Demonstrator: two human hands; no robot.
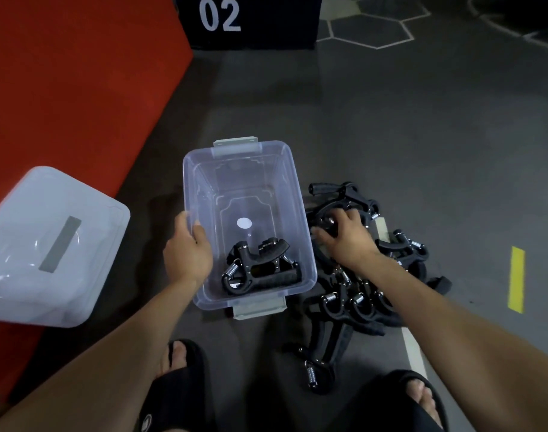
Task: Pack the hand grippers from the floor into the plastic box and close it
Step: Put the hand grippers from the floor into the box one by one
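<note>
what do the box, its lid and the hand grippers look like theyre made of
Box: clear, glossy plastic; the floor shows through its walls. Lid: translucent, whitish plastic with shiny highlights. Hand grippers: matte black frames, probably plastic, with bright coiled springs, seemingly metal.

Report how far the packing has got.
Done: a couple of hand grippers lie in the open plastic box. In hand: the left hand grips the box's rim while the right hand reaches into the floor pile. Left: most of the pile, then the lid lying aside.
</note>
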